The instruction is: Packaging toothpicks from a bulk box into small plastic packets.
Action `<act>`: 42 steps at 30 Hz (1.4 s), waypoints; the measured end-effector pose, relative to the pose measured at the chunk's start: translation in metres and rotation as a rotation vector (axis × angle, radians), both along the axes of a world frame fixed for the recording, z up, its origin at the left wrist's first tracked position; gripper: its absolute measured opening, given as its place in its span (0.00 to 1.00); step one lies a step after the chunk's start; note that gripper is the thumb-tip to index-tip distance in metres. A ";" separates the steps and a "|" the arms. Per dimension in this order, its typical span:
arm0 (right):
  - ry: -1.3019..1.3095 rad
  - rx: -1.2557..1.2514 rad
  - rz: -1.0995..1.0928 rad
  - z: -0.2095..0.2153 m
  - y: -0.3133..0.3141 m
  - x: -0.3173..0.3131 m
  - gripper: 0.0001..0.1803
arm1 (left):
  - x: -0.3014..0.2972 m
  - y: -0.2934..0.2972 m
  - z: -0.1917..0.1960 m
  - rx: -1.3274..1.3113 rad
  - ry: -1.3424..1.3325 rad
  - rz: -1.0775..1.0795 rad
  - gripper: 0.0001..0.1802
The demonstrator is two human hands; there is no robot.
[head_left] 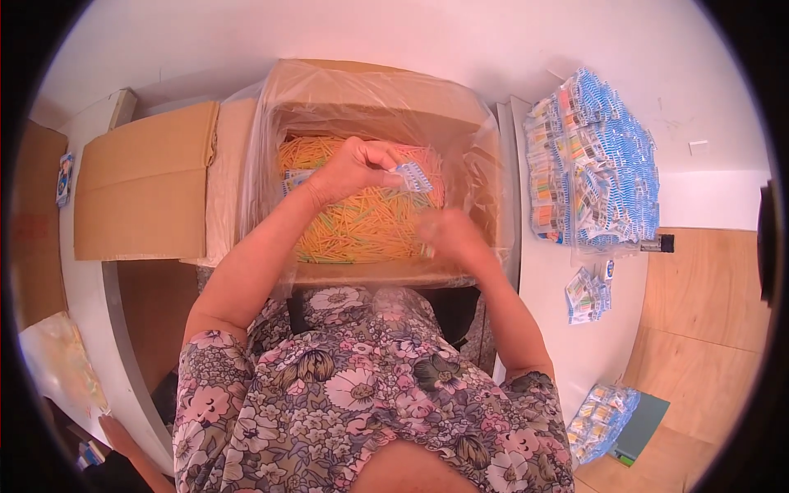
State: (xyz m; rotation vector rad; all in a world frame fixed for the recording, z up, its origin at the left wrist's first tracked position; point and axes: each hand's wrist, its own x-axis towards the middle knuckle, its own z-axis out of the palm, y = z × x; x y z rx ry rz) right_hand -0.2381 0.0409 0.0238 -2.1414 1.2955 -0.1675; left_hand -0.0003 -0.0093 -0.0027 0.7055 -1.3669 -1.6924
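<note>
Pinched in the fingers of my left hand [349,171] is a small clear plastic packet [416,177] with a blue-and-white striped end, held over an open cardboard box [370,274]. My right hand [454,236] is over the box's near right part, smeared by motion, so its grip is unclear. Thin coloured sticks [353,226], mostly yellow and orange with some green and pink, fill the box. A clear plastic liner [485,185] covers its walls. Another packet [294,177] lies on the sticks, partly hidden by my left wrist.
Many filled packets [592,164] form a tall heap on the white table at right, with a few loose packets [588,294] nearer me. A bag of packets [604,419] sits lower right. Cardboard [140,185] stands at left. Another person's hand [119,435] shows lower left.
</note>
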 end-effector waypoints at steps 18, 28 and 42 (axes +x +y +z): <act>-0.705 0.467 -0.505 0.080 -0.048 0.024 0.10 | 0.003 0.001 -0.004 -0.087 -0.104 -0.265 0.06; -0.426 0.122 -0.351 0.045 -0.041 0.057 0.12 | 0.003 0.006 0.003 -0.036 -0.071 -0.334 0.05; -0.574 -0.003 -0.419 0.052 -0.040 0.037 0.11 | 0.002 0.007 0.011 0.044 -0.076 -0.221 0.06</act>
